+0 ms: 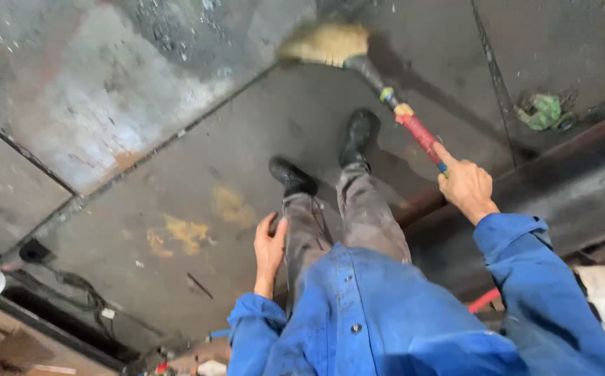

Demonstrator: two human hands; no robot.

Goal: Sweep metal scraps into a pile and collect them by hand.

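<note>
My right hand point(465, 186) grips the red taped handle of a short straw broom point(358, 56), index finger stretched along it. The pale bristle head rests on the dark steel floor plate point(198, 174) ahead of my black boots point(330, 157). My left hand point(269, 251) hangs beside my left thigh, fingers loosely curled, holding nothing. I wear a blue work jacket and grey trousers.
Metal shavings and dust lie on the upper left plate point(170, 35). A green crumpled rag point(545, 111) sits at the upper right beside a dark steel beam point(567, 188). Cables point(80, 285) and a floor edge run along the lower left.
</note>
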